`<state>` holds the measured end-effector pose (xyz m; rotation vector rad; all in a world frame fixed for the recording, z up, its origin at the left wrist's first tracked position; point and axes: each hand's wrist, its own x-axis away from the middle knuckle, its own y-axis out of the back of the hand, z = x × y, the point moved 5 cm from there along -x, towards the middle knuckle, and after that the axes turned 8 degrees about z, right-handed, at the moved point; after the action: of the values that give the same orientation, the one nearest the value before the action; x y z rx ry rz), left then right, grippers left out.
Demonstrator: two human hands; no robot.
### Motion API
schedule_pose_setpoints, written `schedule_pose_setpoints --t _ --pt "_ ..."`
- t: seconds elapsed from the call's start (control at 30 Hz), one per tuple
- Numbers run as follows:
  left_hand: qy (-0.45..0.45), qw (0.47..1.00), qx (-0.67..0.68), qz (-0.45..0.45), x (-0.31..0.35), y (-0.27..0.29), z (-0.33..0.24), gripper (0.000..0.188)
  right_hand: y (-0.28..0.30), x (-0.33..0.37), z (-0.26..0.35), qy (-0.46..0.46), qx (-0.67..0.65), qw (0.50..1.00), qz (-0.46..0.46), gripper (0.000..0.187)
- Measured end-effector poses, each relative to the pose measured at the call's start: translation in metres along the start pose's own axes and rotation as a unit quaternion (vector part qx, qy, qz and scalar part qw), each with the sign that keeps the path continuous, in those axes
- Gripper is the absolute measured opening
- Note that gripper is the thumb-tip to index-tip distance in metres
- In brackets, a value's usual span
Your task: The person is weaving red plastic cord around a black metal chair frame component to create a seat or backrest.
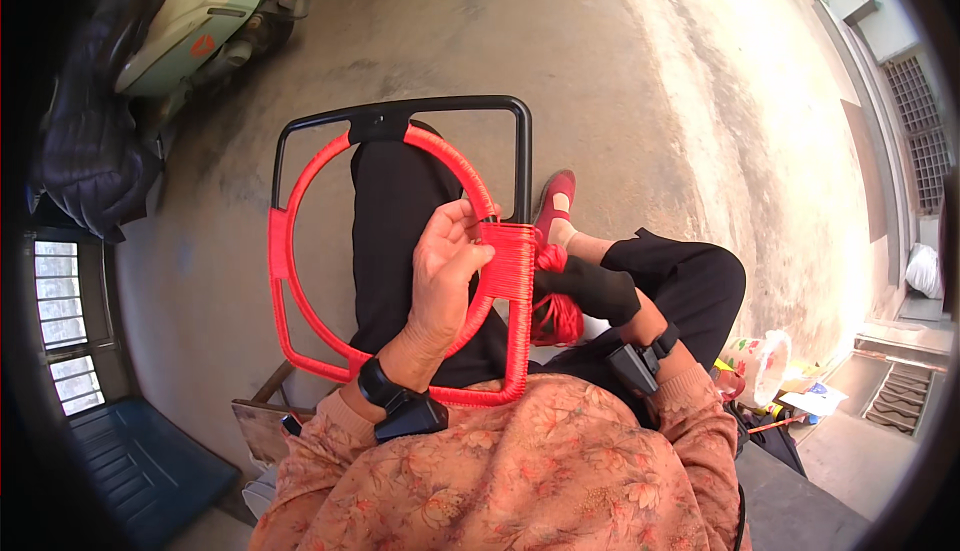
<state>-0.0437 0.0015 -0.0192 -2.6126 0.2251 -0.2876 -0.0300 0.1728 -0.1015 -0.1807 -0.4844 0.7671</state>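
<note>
A black metal frame [525, 151], roughly square with a round ring inside it, rests over my lap and left thigh. Glossy red cord is wound tightly round the ring and the frame's lower part, while the top bar and upper sides show bare black. My bare left hand [440, 269] grips the ring at its right side, thumb against the broad red-wound section [508, 263]. Just right of that section, my right hand [592, 289], in a black glove, is closed on a loose bundle of red cord [556, 321]. Its fingertips are partly hidden.
A pale scooter [200, 26] with a dark padded cover [95, 156] stands at the upper left. A dark blue seat [150, 471] is at the lower left, beside a wooden piece [262, 429]. At the right, a patterned white container [765, 366] stands among small items.
</note>
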Motion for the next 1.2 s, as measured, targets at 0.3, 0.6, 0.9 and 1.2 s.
schedule_pose_setpoints --t 0.3,0.6,0.9,1.2 --pt "0.012 0.999 -0.031 0.01 0.0 0.0 0.001 0.038 0.06 0.074 0.045 -0.004 -0.046 0.967 -0.25 0.019" --pt "0.026 0.998 -0.046 0.025 0.002 -0.003 0.001 0.029 0.151 0.166 0.034 0.058 -0.018 0.867 -0.495 0.021" --pt "0.034 0.999 -0.033 0.002 0.001 -0.001 0.002 0.018 0.177 0.207 0.024 0.09 0.087 0.802 -0.584 0.025" --pt "0.015 0.999 -0.03 -0.036 0.003 0.004 0.006 0.012 0.002 0.024 0.074 0.066 -0.031 0.976 -0.206 0.025"
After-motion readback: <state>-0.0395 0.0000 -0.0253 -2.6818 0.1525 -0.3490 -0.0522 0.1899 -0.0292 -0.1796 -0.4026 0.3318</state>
